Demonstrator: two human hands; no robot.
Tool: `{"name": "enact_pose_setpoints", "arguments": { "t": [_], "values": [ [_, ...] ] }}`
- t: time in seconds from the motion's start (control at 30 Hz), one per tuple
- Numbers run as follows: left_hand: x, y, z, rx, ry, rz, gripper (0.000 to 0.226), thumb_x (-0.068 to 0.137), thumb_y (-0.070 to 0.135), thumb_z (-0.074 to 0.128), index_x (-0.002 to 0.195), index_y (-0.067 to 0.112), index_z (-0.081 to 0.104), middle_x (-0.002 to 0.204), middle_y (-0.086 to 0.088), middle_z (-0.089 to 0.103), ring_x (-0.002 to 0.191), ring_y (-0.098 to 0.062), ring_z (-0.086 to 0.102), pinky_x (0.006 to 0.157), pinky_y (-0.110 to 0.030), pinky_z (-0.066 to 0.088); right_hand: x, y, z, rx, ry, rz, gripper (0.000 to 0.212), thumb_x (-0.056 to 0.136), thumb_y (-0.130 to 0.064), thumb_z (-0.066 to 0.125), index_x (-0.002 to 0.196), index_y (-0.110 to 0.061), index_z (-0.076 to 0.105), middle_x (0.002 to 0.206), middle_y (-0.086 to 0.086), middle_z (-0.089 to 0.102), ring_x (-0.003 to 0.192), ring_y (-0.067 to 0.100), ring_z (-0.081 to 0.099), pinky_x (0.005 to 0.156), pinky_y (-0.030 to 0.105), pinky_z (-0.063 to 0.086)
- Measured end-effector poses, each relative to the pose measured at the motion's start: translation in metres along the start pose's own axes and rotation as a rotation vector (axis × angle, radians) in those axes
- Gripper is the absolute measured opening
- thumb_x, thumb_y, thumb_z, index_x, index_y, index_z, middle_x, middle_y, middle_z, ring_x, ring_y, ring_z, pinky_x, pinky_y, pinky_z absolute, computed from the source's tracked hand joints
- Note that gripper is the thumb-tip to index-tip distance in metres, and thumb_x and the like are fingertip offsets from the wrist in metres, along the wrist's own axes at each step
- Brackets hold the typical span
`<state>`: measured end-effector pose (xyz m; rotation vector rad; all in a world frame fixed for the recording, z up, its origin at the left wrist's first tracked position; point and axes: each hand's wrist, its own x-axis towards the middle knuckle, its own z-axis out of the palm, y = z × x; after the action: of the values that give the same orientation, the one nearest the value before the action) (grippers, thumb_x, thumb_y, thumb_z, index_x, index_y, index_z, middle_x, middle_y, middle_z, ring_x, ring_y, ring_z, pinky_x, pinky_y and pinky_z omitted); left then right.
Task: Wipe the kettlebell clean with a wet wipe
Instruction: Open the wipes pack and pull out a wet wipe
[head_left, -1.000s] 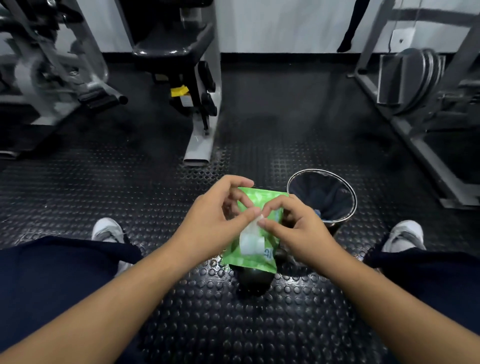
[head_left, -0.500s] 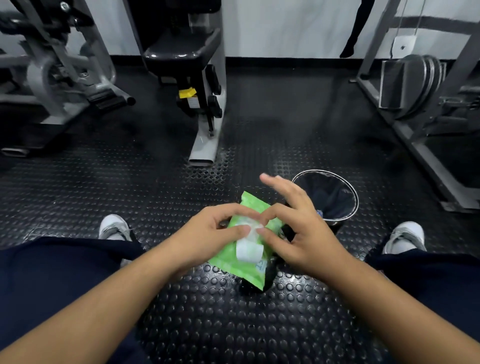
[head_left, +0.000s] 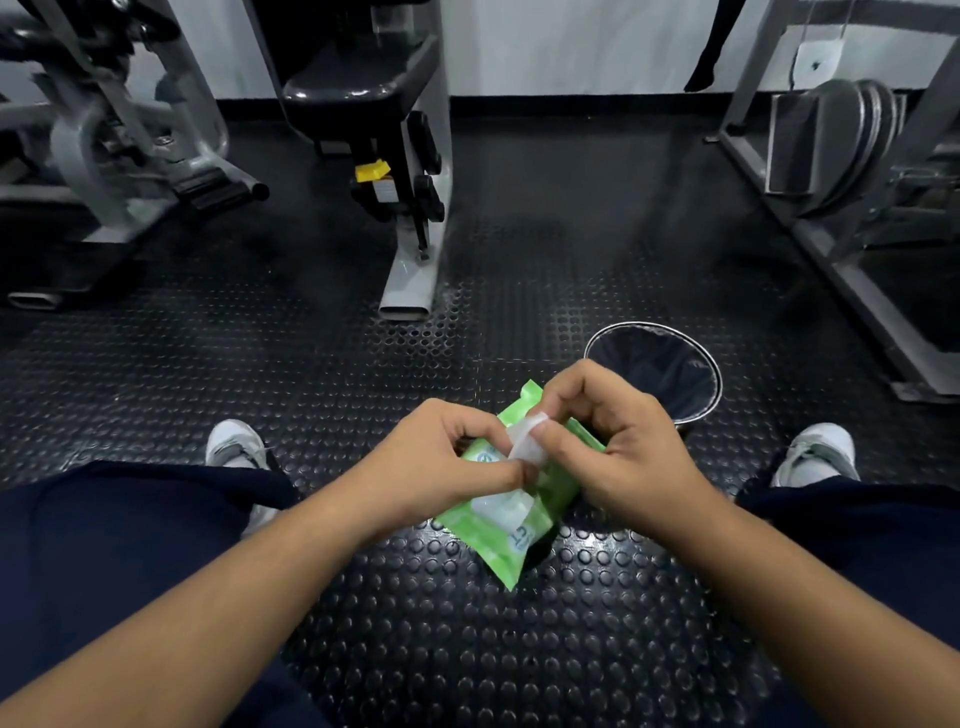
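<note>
Since the picture of half a second ago, the right hand (head_left: 613, 452) has closed. Its fingers were spread over the pack, and now they are curled. Thumb and forefinger pinch the white flap (head_left: 527, 441) of the seal, which stands lifted off the pack. The green plastic pack of wet wipes (head_left: 498, 535) has also turned a little. I see it in the lower middle of the frame, held above the floor between the person's knees.

The left hand (head_left: 441, 467) grips the pack at its upper left side. Its fingers are curled round the edge and its thumb presses on the front, near the foot of the flap. Below the flap a pale opening (head_left: 501, 506) shows.

The kettlebell (head_left: 543, 552) is almost fully hidden behind the pack. I see only a dark shape just under the pack's lower right edge, and I cannot tell its form.

A round black mesh bin (head_left: 660, 374) stands right of centre, just behind the right hand, on the black studded rubber floor (head_left: 415, 649). One of the white shoes (head_left: 234, 447) is at the left and the other at the right. A grey gym machine (head_left: 410, 280) is at the upper middle.
</note>
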<state>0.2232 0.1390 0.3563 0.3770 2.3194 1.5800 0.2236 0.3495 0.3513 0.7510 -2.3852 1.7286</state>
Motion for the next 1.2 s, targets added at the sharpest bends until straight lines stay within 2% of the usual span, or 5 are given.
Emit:
{"name": "enact_pose_setpoints", "arguments": {
  "t": [0.43, 0.87, 0.97, 1.1, 1.2],
  "values": [
    [-0.007, 0.000, 0.015, -0.040, -0.118, 0.005, 0.015, 0.082, 0.017, 0.081, 0.096, 0.019, 0.078, 0.099, -0.012, 0.076, 0.099, -0.035, 0.069, 0.096, -0.064, 0.050, 0.000, -0.008, 0.001, -0.076, -0.155, -0.039, 0.009, 0.098, -0.021, 0.066, 0.098, -0.024, 0.058, 0.078, -0.003, 0.059, 0.072, 0.016, 0.057, 0.070, 0.039, 0.051],
    [-0.012, 0.005, 0.022, 0.042, -0.215, -0.032, 0.009, 0.093, 0.027, 0.077, 0.102, 0.028, 0.076, 0.100, 0.007, 0.077, 0.094, -0.008, 0.071, 0.091, -0.035, 0.055, 0.001, -0.010, 0.000, 0.056, -0.097, -0.004, 0.014, 0.089, -0.020, 0.080, 0.090, -0.016, 0.066, 0.078, -0.001, 0.066, 0.068, 0.018, 0.061, 0.067, 0.036, 0.055],
    [-0.013, 0.004, 0.021, 0.048, -0.244, -0.028, 0.017, 0.090, 0.017, 0.077, 0.101, 0.029, 0.073, 0.105, 0.005, 0.075, 0.104, -0.014, 0.070, 0.099, -0.041, 0.054, 0.003, -0.015, 0.002, 0.186, -0.109, 0.060, 0.017, 0.086, -0.017, 0.081, 0.096, -0.013, 0.069, 0.076, 0.010, 0.067, 0.064, 0.029, 0.059, 0.063, 0.043, 0.052],
    [-0.013, 0.006, 0.010, 0.029, -0.286, -0.001, 0.015, 0.089, 0.013, 0.079, 0.104, 0.013, 0.075, 0.107, -0.010, 0.074, 0.106, -0.029, 0.068, 0.100, -0.049, 0.051, 0.007, -0.018, -0.002, 0.500, -0.107, 0.263, 0.038, 0.080, -0.007, 0.080, 0.116, -0.007, 0.066, 0.074, 0.009, 0.063, 0.064, 0.018, 0.056, 0.060, 0.025, 0.048],
    [-0.014, 0.007, 0.007, 0.147, -0.417, -0.030, 0.010, 0.088, 0.025, 0.084, 0.089, 0.030, 0.075, 0.089, 0.011, 0.073, 0.088, -0.006, 0.067, 0.083, -0.028, 0.053, 0.010, -0.019, -0.006, 0.782, -0.031, 0.359, 0.033, 0.079, -0.005, 0.074, 0.111, -0.005, 0.065, 0.071, 0.002, 0.054, 0.052, 0.010, 0.046, 0.049, 0.023, 0.042]
  ]
}}
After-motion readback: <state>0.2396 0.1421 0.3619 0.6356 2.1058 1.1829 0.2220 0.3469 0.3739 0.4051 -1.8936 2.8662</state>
